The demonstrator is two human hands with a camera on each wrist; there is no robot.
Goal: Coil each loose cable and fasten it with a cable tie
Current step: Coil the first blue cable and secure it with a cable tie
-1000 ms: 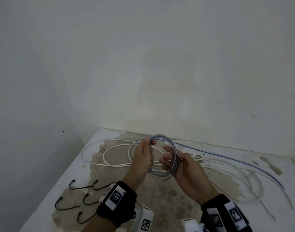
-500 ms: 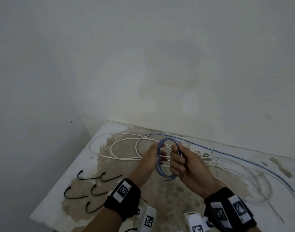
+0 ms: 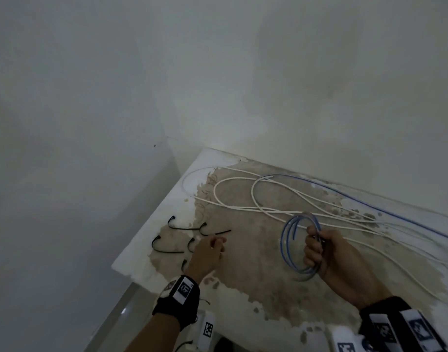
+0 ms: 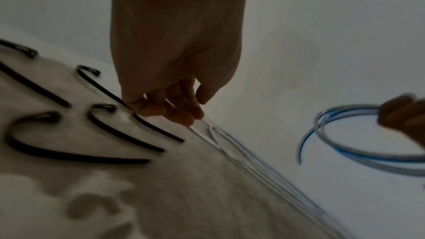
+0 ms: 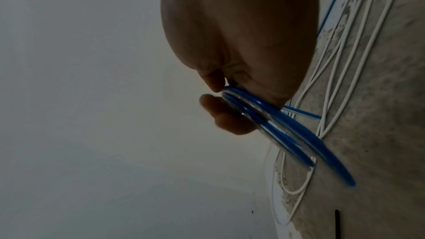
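A clear-and-blue cable coil [image 3: 291,219] [image 4: 345,148] [image 5: 276,124] hangs upright above the table, and my right hand [image 3: 314,247] [image 5: 214,94] grips its right side with fingers curled round the loops. My left hand [image 3: 218,243] [image 4: 184,108] is down at the left by several black cable ties [image 3: 167,251] [image 4: 80,159]. Its loosely curled fingertips touch one tie [image 3: 218,232] [image 4: 103,90], with the thumb held apart from the fingers. Loose white cables [image 3: 233,207] [image 5: 358,61] lie spread across the table behind both hands.
A long blue cable [image 3: 357,201] [image 5: 333,1] runs along the foot of the back wall. The white table [image 3: 146,240] has a worn brown patch; its left and near edges drop off close to the ties. Bare walls stand behind and to the left.
My left hand has let go of the coil and dropped left to the cable ties. The right hand now holds the coil alone, further right and lower.
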